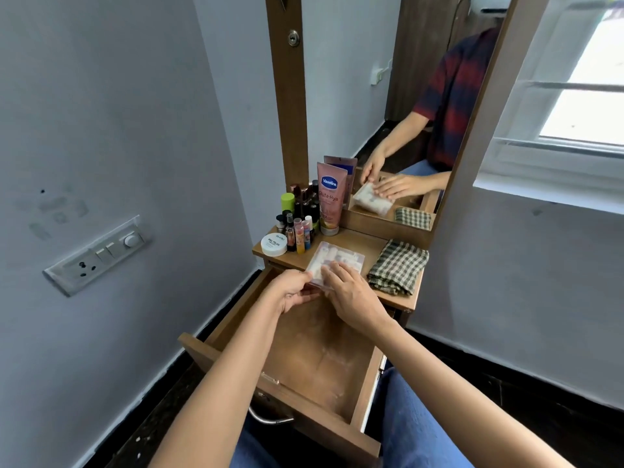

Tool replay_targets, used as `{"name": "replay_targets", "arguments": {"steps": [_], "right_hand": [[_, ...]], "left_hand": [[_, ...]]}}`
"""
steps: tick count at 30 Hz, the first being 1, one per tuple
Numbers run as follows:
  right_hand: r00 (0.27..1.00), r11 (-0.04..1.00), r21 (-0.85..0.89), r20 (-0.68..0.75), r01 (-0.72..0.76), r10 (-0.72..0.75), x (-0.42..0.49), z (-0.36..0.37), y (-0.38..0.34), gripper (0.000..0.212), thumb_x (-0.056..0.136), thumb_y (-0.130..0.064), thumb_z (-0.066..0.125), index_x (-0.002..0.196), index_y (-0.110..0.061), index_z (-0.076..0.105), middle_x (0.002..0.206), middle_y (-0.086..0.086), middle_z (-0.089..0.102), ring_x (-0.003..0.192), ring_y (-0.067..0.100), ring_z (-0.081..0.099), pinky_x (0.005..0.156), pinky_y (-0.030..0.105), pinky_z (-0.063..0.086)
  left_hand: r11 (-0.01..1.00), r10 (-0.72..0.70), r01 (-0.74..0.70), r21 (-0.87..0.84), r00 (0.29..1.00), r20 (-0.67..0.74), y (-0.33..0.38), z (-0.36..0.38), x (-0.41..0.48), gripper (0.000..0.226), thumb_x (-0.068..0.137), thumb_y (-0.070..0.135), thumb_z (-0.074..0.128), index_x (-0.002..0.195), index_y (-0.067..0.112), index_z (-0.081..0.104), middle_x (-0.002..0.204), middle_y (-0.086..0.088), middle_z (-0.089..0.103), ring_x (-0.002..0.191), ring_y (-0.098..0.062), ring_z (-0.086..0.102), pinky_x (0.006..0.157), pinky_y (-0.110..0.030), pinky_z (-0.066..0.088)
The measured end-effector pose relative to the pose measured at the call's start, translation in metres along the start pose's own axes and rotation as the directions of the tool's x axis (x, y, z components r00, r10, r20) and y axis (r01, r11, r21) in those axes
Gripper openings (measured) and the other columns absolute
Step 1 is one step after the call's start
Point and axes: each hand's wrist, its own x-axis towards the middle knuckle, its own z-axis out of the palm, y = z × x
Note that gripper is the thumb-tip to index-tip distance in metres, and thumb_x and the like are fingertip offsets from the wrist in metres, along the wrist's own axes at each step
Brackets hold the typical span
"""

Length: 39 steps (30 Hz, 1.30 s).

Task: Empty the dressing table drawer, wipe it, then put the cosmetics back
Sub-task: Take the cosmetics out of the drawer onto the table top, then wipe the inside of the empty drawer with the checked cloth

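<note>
The clear plastic box (341, 258) lies at the front edge of the table top (371, 241), partly over the open drawer (314, 352), and both hands are on it. The left hand (293, 292) pinches the near left corner with curled fingers. The right hand (351, 295) rests on the lid with its fingers rather straight and flat, so it presses more than it grasps; where its thumb lies cannot be seen. The box is flat and rectangular, with thin transparent walls, and small pale items show through it. It is probably light and stiff, but the smooth plastic may be slippery and the lid could open if it is tilted, so it seems better to take it by two opposite sides and keep it level. The drawer is of brown wood laminate with a curved metal handle (270, 418); the part of its bottom that shows is bare, with pale dull patches. To the right of the box, near it, a folded checked cloth (396, 266) in green and white lies on the table top; it looks soft and woven. At the back left stands a pink Vaseline tube (331, 201), upright, beside a tight group of small bottles (300, 228) and a low white jar (274, 244). These stand close together and look easy to knock over. The mirror (405, 130) behind repeats the box and the hands.
</note>
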Motion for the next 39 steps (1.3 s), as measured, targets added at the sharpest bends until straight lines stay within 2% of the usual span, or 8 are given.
{"name": "replay_targets", "arguments": {"steps": [4,7,10,16,27,33,36,39], "right_hand": [[0.999,1.000,-0.016,0.038,-0.023,0.023,0.013,0.009,0.006,0.047,0.097,-0.020,0.049,0.142,-0.009,0.040,0.148,0.014,0.041,0.141,0.033,0.029,0.117,0.044,0.025],[0.999,0.999,-0.019,0.026,-0.045,0.046,0.023,0.014,0.009,0.047,0.094,-0.018,0.051,0.139,-0.009,0.042,0.145,0.013,0.044,0.140,0.033,0.031,0.115,0.043,0.026],[0.997,0.997,0.022,0.022,-0.073,0.073,0.033,0.016,0.014,0.047,0.090,-0.013,0.052,0.136,-0.007,0.045,0.143,0.015,0.047,0.139,0.033,0.032,0.114,0.044,0.028],[0.993,0.991,0.070,0.016,-0.116,0.115,0.044,0.017,0.020,0.051,0.088,-0.011,0.055,0.138,-0.006,0.047,0.143,0.014,0.048,0.139,0.032,0.034,0.116,0.043,0.025],[0.997,0.978,0.194,0.033,-0.070,0.064,0.033,0.000,0.025,0.050,0.092,-0.013,0.056,0.141,-0.010,0.044,0.151,0.011,0.038,0.145,0.028,0.024,0.121,0.043,0.015],[0.919,0.933,0.164,-0.188,-0.319,0.347,-0.007,-0.015,0.045,0.051,0.095,-0.022,0.054,0.141,-0.005,0.042,0.152,0.017,0.034,0.146,0.029,0.021,0.119,0.046,0.018],[0.882,0.883,0.064,-0.048,-0.465,0.468,-0.025,-0.019,0.064,0.068,0.095,-0.044,0.052,0.148,-0.007,0.031,0.158,0.016,0.021,0.148,0.030,0.011,0.119,0.043,0.009],[0.888,0.888,0.015,0.038,-0.459,0.458,-0.040,-0.019,0.069,0.081,0.089,-0.054,0.057,0.150,-0.013,0.026,0.158,0.012,0.021,0.148,0.028,0.012,0.119,0.040,0.011]], "left_hand": [[0.992,0.044,-0.067,-0.106,0.978,-0.202,-0.013,0.006,0.020,0.027,0.094,0.006,0.056,0.118,-0.007,0.056,0.104,-0.020,0.066,0.081,-0.026,0.069,0.061,-0.031,0.059],[0.986,0.125,-0.157,-0.064,0.928,-0.352,-0.022,0.009,0.026,0.018,0.091,0.006,0.062,0.104,-0.006,0.064,0.100,-0.017,0.068,0.072,-0.020,0.071,0.058,-0.024,0.057],[0.971,0.222,-0.240,0.004,0.891,-0.397,-0.024,0.013,0.029,0.012,0.091,0.007,0.062,0.101,0.000,0.064,0.099,-0.014,0.068,0.076,-0.019,0.072,0.062,-0.023,0.058],[0.959,0.278,-0.278,0.057,0.880,-0.385,-0.021,0.015,0.041,0.018,0.090,0.004,0.062,0.108,0.003,0.061,0.106,-0.013,0.066,0.089,-0.019,0.069,0.080,-0.032,0.059],[0.960,0.270,-0.279,0.024,0.899,-0.345,-0.026,0.013,0.027,0.026,0.091,0.006,0.062,0.115,0.007,0.054,0.108,-0.010,0.065,0.088,-0.015,0.069,0.080,-0.029,0.058],[0.921,0.366,-0.287,0.264,0.869,-0.333,-0.052,-0.004,0.007,0.026,0.092,0.019,0.061,0.116,0.013,0.053,0.088,0.002,0.066,0.082,-0.013,0.069,0.086,-0.037,0.057],[0.870,0.417,-0.280,0.405,0.857,-0.304,-0.068,-0.017,-0.002,0.021,0.091,0.021,0.061,0.110,0.015,0.056,0.085,0.003,0.067,0.084,-0.016,0.068,0.084,-0.040,0.057],[0.802,0.451,-0.255,0.540,0.852,-0.267,-0.083,-0.030,-0.010,0.018,0.090,0.026,0.061,0.106,0.018,0.058,0.090,0.001,0.069,0.086,-0.017,0.067,0.082,-0.039,0.056]]}}
